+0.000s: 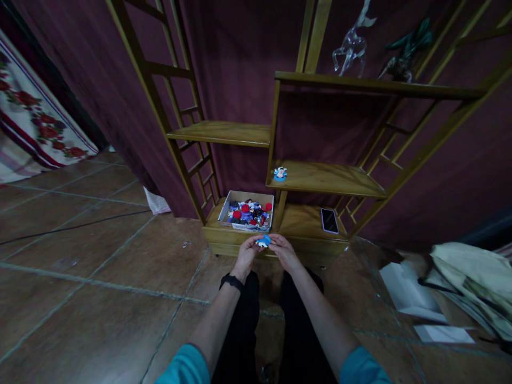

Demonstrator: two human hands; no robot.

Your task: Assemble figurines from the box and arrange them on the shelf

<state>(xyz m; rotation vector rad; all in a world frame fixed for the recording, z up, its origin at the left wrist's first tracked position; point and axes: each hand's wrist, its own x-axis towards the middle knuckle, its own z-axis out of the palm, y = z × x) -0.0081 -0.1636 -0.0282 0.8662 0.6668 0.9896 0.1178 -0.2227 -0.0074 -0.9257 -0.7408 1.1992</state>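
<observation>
A small blue-and-white figurine (263, 241) is held between my two hands, in front of the lower shelf. My left hand (248, 252) grips it from the left, and my right hand (282, 248) has its fingers closed on its right side. Just beyond my hands, a cardboard box (222, 214) holds a jumble of small figures in red, purple, black and white. A similar blue-and-white figurine (280, 174) on a blue base stands at the left end of the middle shelf (332, 178).
A phone (329, 221) lies on the bottom shelf at right. The wooden rack's upper shelf (376, 86) bears a clear deer figure (352, 48) and a dark green sculpture (408, 50). A white box (408, 293) and a pale bag (476, 277) lie on the floor at right; a cable (76, 226) runs at left.
</observation>
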